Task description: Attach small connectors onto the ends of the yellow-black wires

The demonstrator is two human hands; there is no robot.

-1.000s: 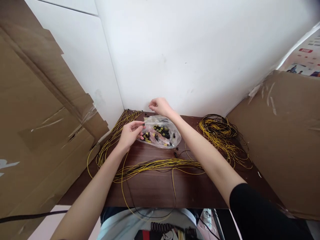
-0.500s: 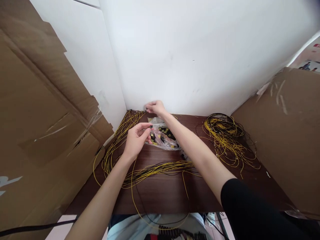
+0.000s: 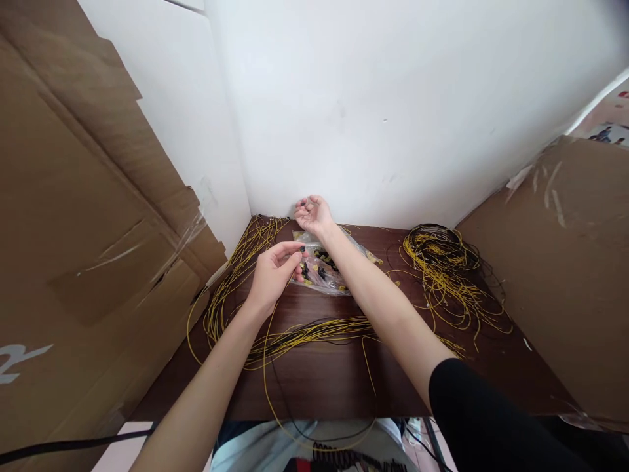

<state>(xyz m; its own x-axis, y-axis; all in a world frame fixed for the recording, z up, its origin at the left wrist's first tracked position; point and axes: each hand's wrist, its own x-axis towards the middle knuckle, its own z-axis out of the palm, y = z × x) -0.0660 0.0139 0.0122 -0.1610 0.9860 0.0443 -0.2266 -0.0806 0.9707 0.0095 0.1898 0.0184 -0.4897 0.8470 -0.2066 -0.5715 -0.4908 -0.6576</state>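
Observation:
My left hand [image 3: 272, 274] pinches a small black connector [image 3: 301, 250] between thumb and fingers, just left of a clear plastic bag [image 3: 328, 278] filled with black and yellow connectors. My right hand [image 3: 312, 212] is at the far edge of the table by the wall, palm turned up and fingers curled; whether it holds anything is too small to tell. My right forearm lies across the bag and hides part of it. A long bundle of yellow wires [image 3: 314, 329] runs across the dark brown table [image 3: 319, 387] under both arms.
A tangled coil of yellow and black wires [image 3: 442, 262] lies at the right rear. More yellow wires [image 3: 230, 282] loop along the left edge. Cardboard sheets stand on the left [image 3: 88, 229] and right [image 3: 565, 262]. A white wall [image 3: 393, 118] closes the back.
My right hand has turned palm up near the wall. My left hand has stayed beside the bag with the connector. The view has shifted slightly.

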